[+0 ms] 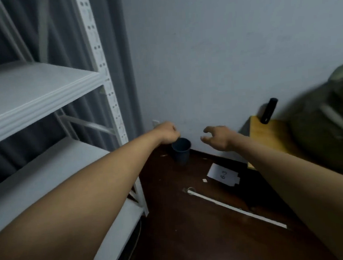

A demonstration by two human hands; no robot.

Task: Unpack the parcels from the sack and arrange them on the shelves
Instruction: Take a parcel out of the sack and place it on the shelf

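A blurred green sack bulges at the right edge, resting on a yellow wooden surface. White metal shelves stand at the left, their boards bare. Both my arms reach forward over the dark floor. My left hand is curled into a fist and holds nothing, just above a dark cup. My right hand hangs in the air left of the sack with fingers loosely bent and empty. No parcel shows.
A dark blue cup stands on the floor by the wall. A white paper marked 6-3 and a thin white rod lie on the dark floor. A black cylinder leans against the wall. Grey curtains hang behind the shelves.
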